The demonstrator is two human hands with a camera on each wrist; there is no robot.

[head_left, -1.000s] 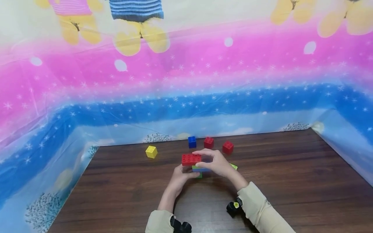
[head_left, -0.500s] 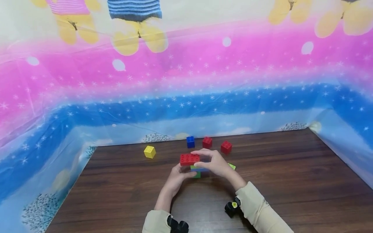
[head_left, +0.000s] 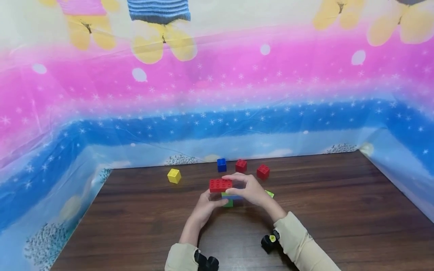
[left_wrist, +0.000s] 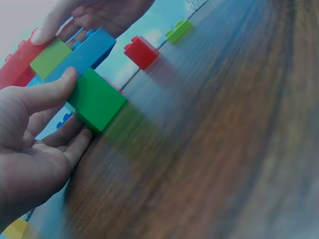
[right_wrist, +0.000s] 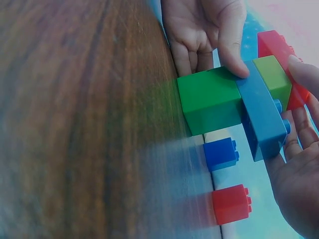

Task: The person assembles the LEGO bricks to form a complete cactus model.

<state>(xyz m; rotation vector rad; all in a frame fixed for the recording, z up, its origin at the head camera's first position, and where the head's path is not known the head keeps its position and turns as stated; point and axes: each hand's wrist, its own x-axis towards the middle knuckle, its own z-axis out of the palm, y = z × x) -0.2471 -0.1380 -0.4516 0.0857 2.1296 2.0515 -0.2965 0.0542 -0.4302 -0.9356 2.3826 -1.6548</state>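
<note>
A small tower of toy building bricks stands mid-table: a green block [right_wrist: 209,99] at the bottom, a blue brick [right_wrist: 261,109] across it, a lime brick [right_wrist: 273,77], then a long red brick [head_left: 220,185] on top. My left hand [head_left: 203,209] grips the lower part from the left, thumb at the seam between green and blue, fingers round the far side. From the right, my right hand [head_left: 251,190] holds the red brick, its thumb on the near side by the lime brick and the fingers behind. Part of the blue brick is hidden behind the right hand in the head view.
Loose bricks lie beyond the hands: a yellow one [head_left: 174,176] at left, a dark blue one [head_left: 222,165], and two red ones, one nearer the middle [head_left: 241,165] and a right-hand red brick [head_left: 263,171]. A flat lime brick [left_wrist: 179,31] lies behind the right wrist. Printed cloth [head_left: 203,139] encloses the table.
</note>
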